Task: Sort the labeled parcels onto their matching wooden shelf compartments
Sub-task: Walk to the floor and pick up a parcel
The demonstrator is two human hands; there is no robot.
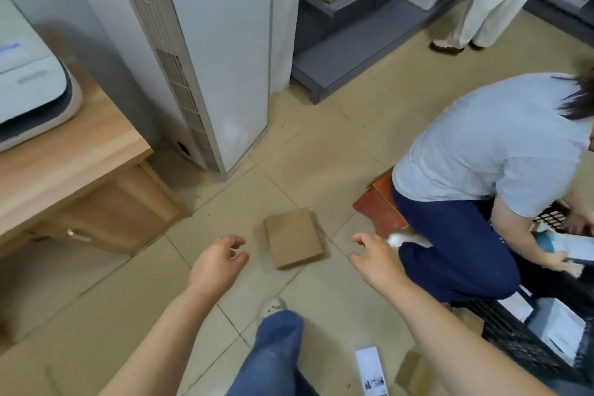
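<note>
Fingers (236, 243) of both our hands hang loosely curled and hold nothing above the tiled floor (96, 315). Between left hand (216, 264) and right hand (376, 255) we note a flat brown parcel (293, 242) lying on the tiles, touching neither.

**Both arms stretched forward, hands empty**

The left hand (218, 262) reaches forward and down on a bare forearm, fingers loosely curled, thumb apart from them, holding nothing. The right hand (376, 257) is extended at about the same height, fingers half spread and bent, also gripping nothing. The two hands are well apart. Between the forearms shows a knee in blue jeans (273, 350).
</note>
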